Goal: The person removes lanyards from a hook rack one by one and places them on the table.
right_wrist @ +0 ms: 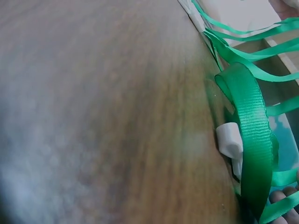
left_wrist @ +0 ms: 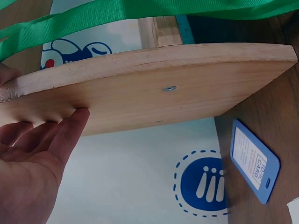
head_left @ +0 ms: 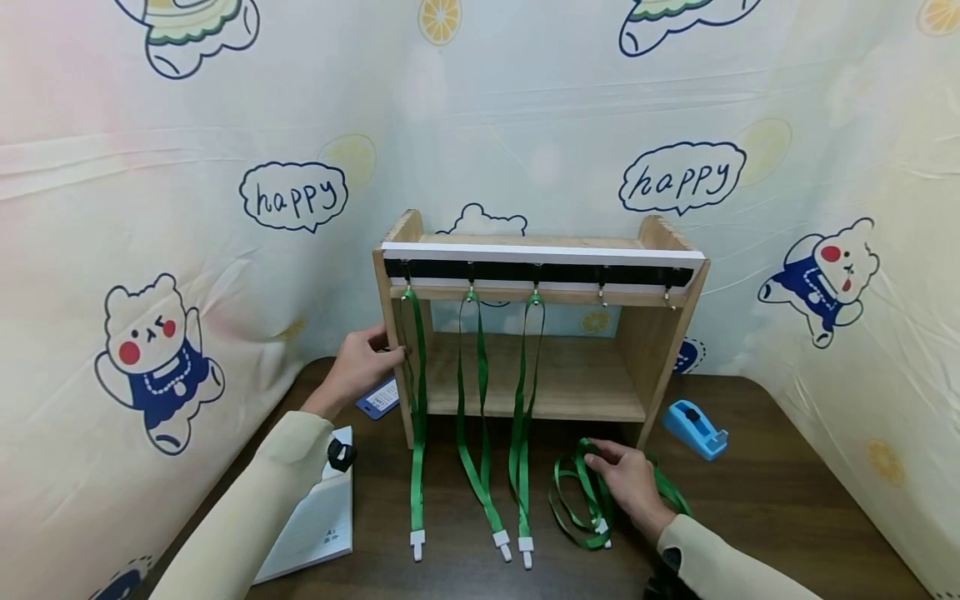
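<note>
My left hand point(head_left: 362, 367) grips the left side panel point(left_wrist: 140, 93) of a small wooden shelf point(head_left: 517, 358), thumb at the front edge and fingertips on the outer face. Three green lanyards point(head_left: 482, 417) with white clips hang from hooks on the shelf's black strip point(head_left: 570, 272); two hooks point(head_left: 602, 293) to the right bear nothing. By the shelf's right foot, my right hand point(head_left: 630, 479) pinches a looped green lanyard point(head_left: 581, 533) at the table. Its white clip point(right_wrist: 229, 140) shows beside the strap. More green strap point(head_left: 671, 492) lies behind that hand.
A blue tape dispenser point(head_left: 696, 429) stands right of the shelf. To the left lie a blue ID card holder point(head_left: 380, 399) and a white notebook point(head_left: 318, 521) on the dark wooden table point(head_left: 787, 492). A printed cloth point(head_left: 510, 100) hangs close behind and at both sides.
</note>
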